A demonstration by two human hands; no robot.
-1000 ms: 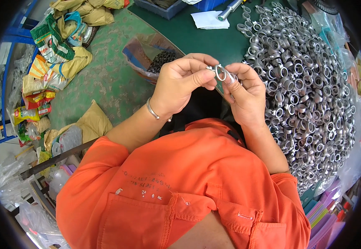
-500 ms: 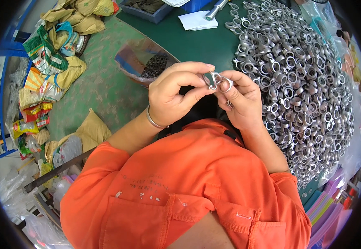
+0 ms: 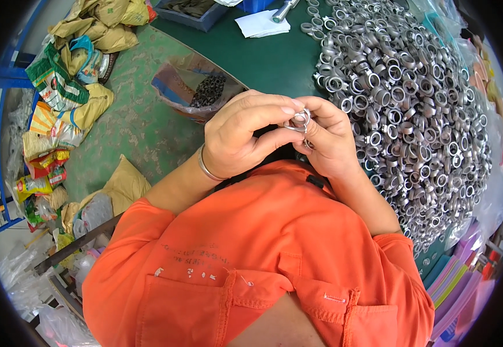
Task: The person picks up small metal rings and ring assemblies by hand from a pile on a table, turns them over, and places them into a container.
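Both my hands meet in front of my chest around small silvery metal ring fittings. My left hand has its thumb and fingertips pinched on a metal ring that has a small protruding lug. From the other side, my right hand closes its thumb and forefinger on the same piece. Part of another ring seems to show under the right thumb, though the fingers mostly hide it. Beside my right hand spreads a large heap of similar metal rings, lying on the green table.
A lined container with dark small parts stands beyond my left hand. Toward the back are a blue-grey tray, white paper and a metal tool. Sacks line the left side; coloured folders lie at lower right.
The fingers of both hands have drawn closer together, and the ring has turned so its round opening faces up more. The whole view has shifted slightly.
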